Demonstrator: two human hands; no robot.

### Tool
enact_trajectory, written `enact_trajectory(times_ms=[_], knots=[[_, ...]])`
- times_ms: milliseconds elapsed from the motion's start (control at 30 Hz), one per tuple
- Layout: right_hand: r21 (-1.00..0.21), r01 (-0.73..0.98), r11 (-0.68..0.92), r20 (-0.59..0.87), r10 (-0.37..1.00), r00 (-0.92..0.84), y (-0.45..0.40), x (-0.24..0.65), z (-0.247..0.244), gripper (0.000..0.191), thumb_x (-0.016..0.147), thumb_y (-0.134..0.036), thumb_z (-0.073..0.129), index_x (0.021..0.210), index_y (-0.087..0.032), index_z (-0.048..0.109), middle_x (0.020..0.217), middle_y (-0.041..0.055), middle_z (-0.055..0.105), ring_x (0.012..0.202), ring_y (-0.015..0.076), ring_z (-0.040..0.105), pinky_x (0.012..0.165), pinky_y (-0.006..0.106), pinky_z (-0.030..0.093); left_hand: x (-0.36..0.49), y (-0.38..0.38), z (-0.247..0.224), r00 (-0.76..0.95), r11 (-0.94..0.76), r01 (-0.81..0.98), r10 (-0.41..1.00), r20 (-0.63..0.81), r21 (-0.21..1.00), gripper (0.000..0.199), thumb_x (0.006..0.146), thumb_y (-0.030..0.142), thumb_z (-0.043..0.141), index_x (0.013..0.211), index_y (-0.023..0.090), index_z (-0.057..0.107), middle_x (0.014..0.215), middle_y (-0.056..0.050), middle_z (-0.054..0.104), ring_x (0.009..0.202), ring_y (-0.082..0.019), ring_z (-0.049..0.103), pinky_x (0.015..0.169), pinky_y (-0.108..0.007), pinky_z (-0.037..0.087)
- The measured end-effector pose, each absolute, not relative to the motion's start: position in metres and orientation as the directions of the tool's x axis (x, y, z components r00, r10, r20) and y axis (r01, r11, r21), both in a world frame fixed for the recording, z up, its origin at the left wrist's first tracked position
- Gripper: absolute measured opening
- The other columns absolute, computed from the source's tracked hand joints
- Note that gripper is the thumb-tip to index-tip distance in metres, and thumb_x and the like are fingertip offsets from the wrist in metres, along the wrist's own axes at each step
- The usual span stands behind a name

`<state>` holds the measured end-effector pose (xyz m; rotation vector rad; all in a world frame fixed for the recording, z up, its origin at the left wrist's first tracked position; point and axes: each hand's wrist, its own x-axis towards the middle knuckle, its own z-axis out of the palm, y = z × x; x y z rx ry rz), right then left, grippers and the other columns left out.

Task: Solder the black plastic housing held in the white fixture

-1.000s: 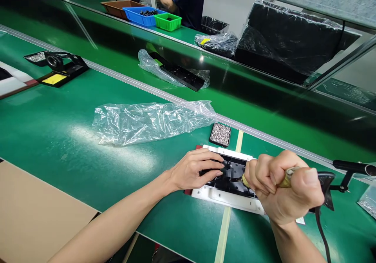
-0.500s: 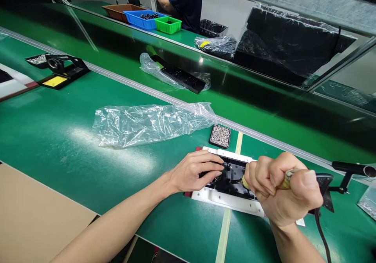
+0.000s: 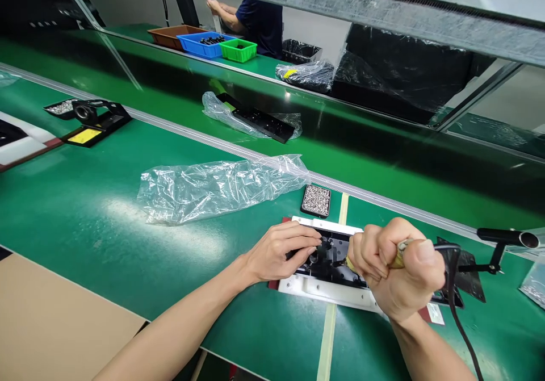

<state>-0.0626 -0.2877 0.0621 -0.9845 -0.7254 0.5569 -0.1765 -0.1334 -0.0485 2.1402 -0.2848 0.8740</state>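
Observation:
A black panel (image 3: 336,281) with small fittings lies in a white fixture (image 3: 326,291) with dark red ends. My left hand (image 3: 283,250) reaches over the panel's left part, fingers and thumb brought together at a small dark part that I cannot make out. Closed in a fist, my right hand (image 3: 394,270) grips a soldering iron (image 3: 399,262) by its yellowish handle. The tip points down and left at the panel, close to my left fingertips. A black cable (image 3: 455,296) runs from the iron's top down past my right wrist.
Behind the fixture stands a small tray of metal shavings (image 3: 315,200). A clear plastic bag (image 3: 221,191) lies to the left. Iron stands sit at right (image 3: 504,238) and far left (image 3: 100,122). Across the divider are bins (image 3: 204,46) and another person (image 3: 259,26).
The view has tilted up slightly, so the shelf overhead shows more. My right hand and the iron lean a little further left. My left hand stays at the panel.

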Motion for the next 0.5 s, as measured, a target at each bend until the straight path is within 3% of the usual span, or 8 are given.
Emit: enact_trajectory(times_ms=[200,367,500], knots=[[-0.870,-0.077,0.487,0.318,0.672,0.669,-0.286,-0.067,0.060,0.054,0.096,-0.068,0.062,0.069,-0.022,0.053,0.046,-0.0070,0.032,0.039,0.0094,0.024,0.037,0.022,0.027,-0.178,-0.132,-0.050,0.746,-0.669,-0.455,0.074,0.662,0.588,0.020,0.103,0.012,0.062,0.116,0.016,0.076,0.115,-0.012,0.079,0.104,-0.021,0.078,0.091,-0.036,0.065],[-0.845,0.001,0.535,0.373,0.588,0.718,-0.285,-0.071,0.050,0.037,0.102,-0.058,0.060,0.090,-0.023,0.061,0.050,-0.0086,0.035,0.039,0.0091,0.024,0.038,0.022,0.027,-0.178,-0.131,-0.052,0.746,-0.677,-0.455,0.065,0.663,0.578,0.022,0.102,0.012,0.062,0.118,0.017,0.076,0.116,-0.012,0.079,0.105,-0.022,0.078,0.091,-0.037,0.065],[-0.845,0.026,0.534,0.405,0.608,0.683,-0.285,-0.070,0.046,0.038,0.106,-0.051,0.057,0.083,-0.021,0.059,0.053,-0.0074,0.035,0.041,0.0085,0.029,0.040,0.022,0.028,-0.178,-0.131,-0.051,0.742,-0.682,-0.458,0.060,0.667,0.570,0.024,0.102,0.011,0.061,0.120,0.017,0.075,0.115,-0.013,0.079,0.105,-0.023,0.078,0.089,-0.039,0.065]])
